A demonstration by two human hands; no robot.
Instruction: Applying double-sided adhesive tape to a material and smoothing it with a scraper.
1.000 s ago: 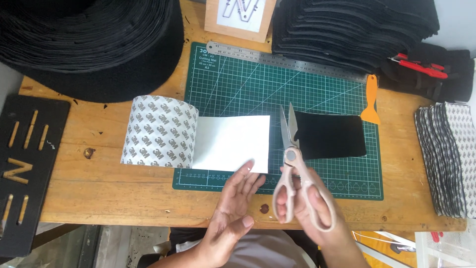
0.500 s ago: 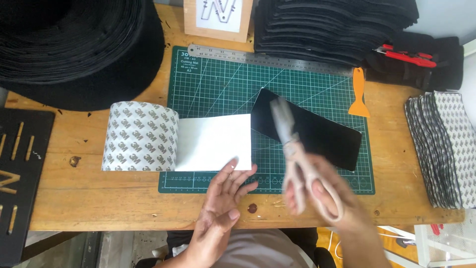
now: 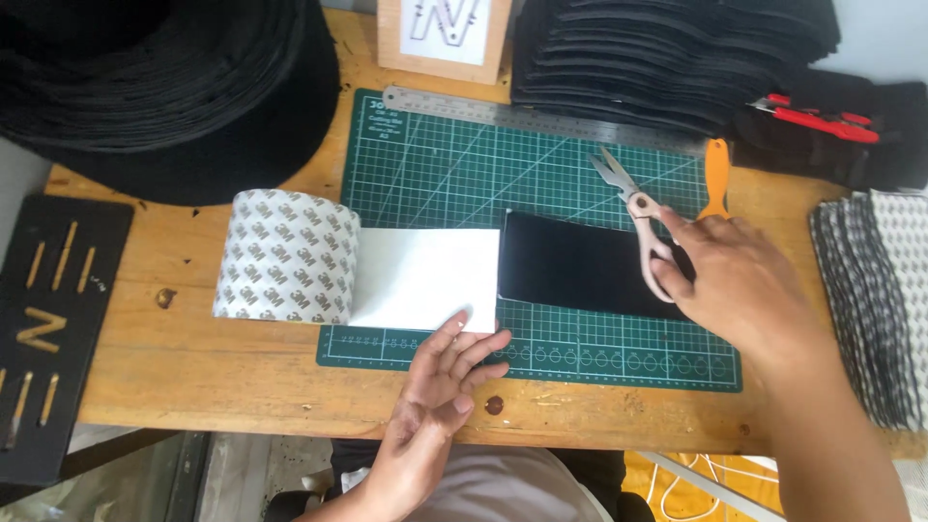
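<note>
A patterned roll (image 3: 286, 256) with white sheet (image 3: 425, 279) unrolled was seen on the green mat (image 3: 425, 174), butted against a black rectangle (image 3: 580, 264). Pink scissors (image 3: 633, 217) were gripped by the right hand (image 3: 739, 280) over that rectangle. The left hand (image 3: 440, 382) was laid flat, fingers (image 3: 474, 346) spread, at the sheet's lower corner.

Steel ruler (image 3: 541, 118) above the green mat's (image 3: 435, 174) top edge — orange scraper (image 3: 716, 176) right.

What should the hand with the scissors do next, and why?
Probably let go of the pale-handled scissors and leave them on the green cutting mat. The right hand holds them low over the black rectangular sheet, blades closed and pointing away, while the left hand touches the white unrolled sheet.
</note>
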